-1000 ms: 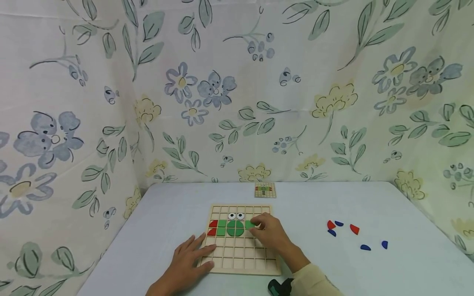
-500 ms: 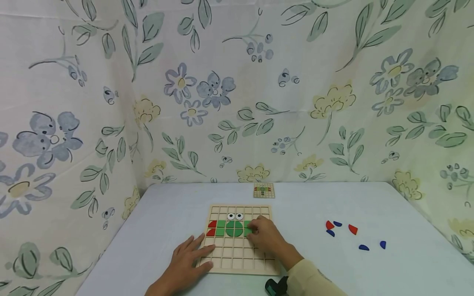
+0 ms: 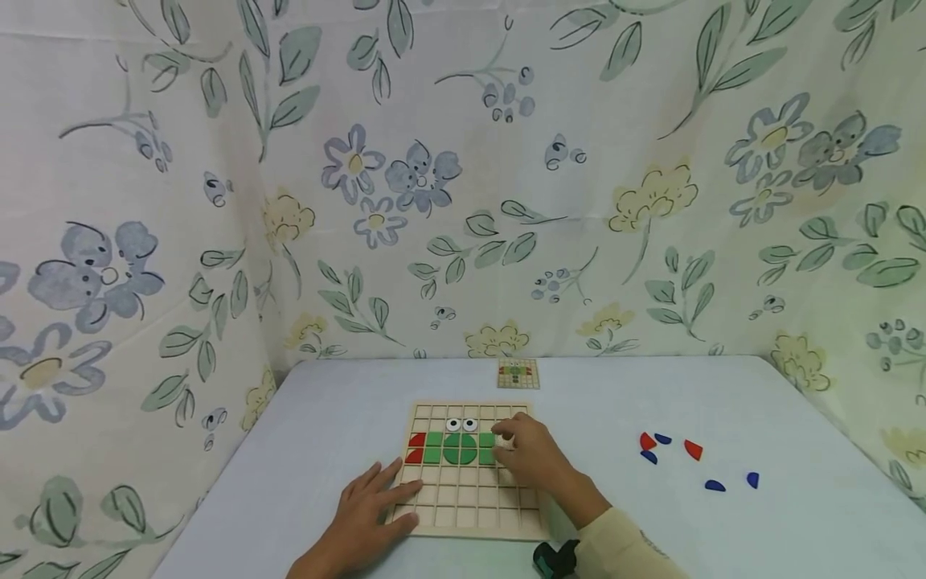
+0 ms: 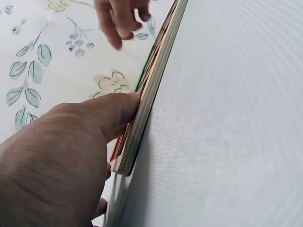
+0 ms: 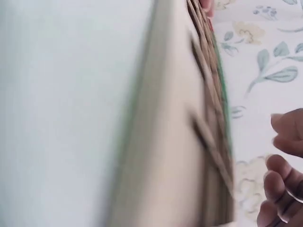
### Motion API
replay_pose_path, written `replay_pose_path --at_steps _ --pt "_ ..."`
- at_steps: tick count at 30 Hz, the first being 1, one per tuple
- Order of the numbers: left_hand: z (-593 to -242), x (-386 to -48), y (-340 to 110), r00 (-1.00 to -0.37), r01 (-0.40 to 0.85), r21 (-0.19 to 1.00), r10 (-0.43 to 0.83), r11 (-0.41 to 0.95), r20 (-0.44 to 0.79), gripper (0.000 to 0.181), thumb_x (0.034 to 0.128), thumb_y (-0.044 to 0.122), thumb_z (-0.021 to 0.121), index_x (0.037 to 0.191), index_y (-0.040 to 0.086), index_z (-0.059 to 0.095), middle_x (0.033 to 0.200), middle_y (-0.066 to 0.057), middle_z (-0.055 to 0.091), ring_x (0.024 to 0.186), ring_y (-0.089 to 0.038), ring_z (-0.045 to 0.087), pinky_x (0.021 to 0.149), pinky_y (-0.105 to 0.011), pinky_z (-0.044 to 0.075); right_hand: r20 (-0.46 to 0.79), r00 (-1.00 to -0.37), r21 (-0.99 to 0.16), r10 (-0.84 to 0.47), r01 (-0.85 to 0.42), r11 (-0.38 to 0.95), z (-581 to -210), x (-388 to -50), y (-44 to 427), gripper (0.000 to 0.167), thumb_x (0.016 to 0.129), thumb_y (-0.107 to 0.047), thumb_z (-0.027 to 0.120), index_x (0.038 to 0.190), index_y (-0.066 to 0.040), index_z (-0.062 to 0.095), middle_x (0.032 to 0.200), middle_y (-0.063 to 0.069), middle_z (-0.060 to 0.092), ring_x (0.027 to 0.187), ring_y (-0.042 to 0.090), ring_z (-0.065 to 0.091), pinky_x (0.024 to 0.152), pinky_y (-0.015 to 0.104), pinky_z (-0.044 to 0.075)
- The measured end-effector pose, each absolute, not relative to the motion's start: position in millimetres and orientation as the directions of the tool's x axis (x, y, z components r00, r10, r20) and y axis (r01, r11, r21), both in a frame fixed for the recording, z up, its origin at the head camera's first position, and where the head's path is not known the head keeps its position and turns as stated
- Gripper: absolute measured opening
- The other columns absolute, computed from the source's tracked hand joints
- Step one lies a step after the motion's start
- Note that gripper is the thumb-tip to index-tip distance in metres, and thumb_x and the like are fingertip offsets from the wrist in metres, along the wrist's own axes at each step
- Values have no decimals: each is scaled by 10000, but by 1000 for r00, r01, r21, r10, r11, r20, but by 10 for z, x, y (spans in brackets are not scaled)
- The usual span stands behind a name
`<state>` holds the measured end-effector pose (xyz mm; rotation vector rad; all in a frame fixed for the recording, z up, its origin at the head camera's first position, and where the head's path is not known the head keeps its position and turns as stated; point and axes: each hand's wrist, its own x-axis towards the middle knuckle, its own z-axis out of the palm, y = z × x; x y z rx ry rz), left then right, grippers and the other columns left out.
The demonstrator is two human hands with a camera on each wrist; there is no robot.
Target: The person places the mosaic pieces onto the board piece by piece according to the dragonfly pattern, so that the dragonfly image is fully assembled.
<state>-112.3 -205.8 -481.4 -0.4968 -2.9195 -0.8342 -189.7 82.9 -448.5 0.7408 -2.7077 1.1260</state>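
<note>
A wooden grid board (image 3: pixel 470 519) lies on the table. My left hand (image 3: pixel 372 503) rests on its left edge, fingers spread; in the left wrist view the thumb (image 4: pixel 116 106) touches the board's rim. On the board, red pieces (image 3: pixel 415 456), green squares, a green circle of quarter pieces (image 3: pixel 460 449) and two eye discs (image 3: pixel 461 425) sit in the cells. My right hand (image 3: pixel 535 454) hovers just right of the green squares (image 3: pixel 486 456) on the circle's right. Its thumb and fingers are apart in the right wrist view, with nothing between them.
To the right lie loose red quarter pieces (image 3: pixel 693 449) and several blue half-round pieces (image 3: pixel 714 486). Behind the board stands a small pattern card (image 3: pixel 518 374). Floral cloth (image 3: pixel 463 265) hangs around the back and sides of the white table (image 3: pixel 615 402).
My right hand set a green square into the cell right of the circle, then let go and drew up and slightly right. The left hand stayed put.
</note>
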Motion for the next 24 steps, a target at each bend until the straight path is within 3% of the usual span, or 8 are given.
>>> replay_pose_path --at_steps 9,18,24 --pt "-4808 -1107 -2059 -946 324 502 287 802 151 492 881 559 607 1293 291 642 1496 -103 386 1369 -455 230 1007 -681 142 411 -849 -582 -331 -524 622 -3978 -1719 1188 289 828 -98 767 1110 -123 707 951 -70 587 811 170 531 609 259 472" --pt "-4783 -1107 -2046 -939 342 501 302 795 163 475 894 540 602 1292 285 643 1495 -105 385 1365 -459 236 1005 -683 150 548 -791 -491 -273 -568 660 -3766 -1600 1777 307 817 -65 770 1113 -119 708 943 -86 590 796 162 522 634 342 479" --pt "-4784 -1100 -2049 -943 332 497 295 802 155 469 893 530 609 1295 292 641 1497 -98 384 1366 -450 238 1011 -676 152 602 -750 -423 -275 -591 687 -3780 -1611 2153 346 800 -41 774 1132 -106 701 958 -84 594 784 148 501 617 308 467"
